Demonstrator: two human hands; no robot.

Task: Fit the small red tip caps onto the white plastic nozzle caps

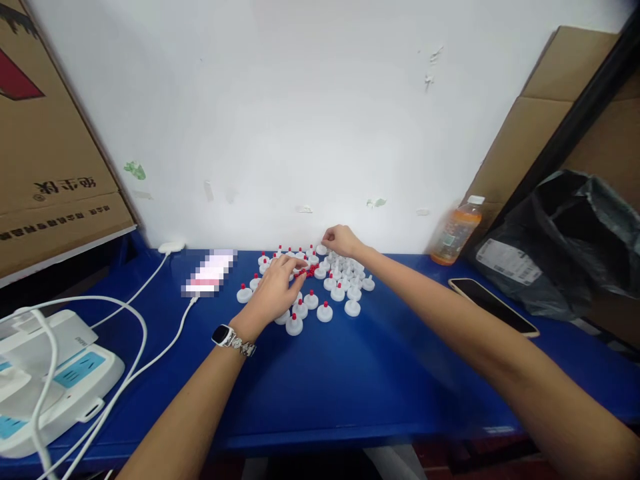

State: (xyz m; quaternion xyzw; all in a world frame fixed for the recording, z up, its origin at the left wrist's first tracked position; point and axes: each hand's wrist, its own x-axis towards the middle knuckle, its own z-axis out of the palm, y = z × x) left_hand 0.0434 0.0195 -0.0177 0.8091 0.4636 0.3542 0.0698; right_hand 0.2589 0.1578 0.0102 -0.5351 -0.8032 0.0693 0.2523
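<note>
White round nozzle caps [325,312] stand on the blue table, many with small red tips on top. My left hand [275,287], with a watch at the wrist, hovers over them; its fingers are stretched and the thumb is apart. Just by its fingertips lies a pile of loose red tip caps [310,271]. At the back of the group my right hand [343,240] pinches at the top of a white nozzle cap [321,249]. A small red tip cap seems to be between finger and thumb, mostly hidden. Plain white nozzle caps [353,307] crowd below that hand.
To the left are a power strip [95,373] with white cables and a pixelated phone-like thing [207,273]. On the right are an orange drink bottle [456,230], a phone [493,307] and a black plastic bag [565,233]. A white wall [300,133] rises behind.
</note>
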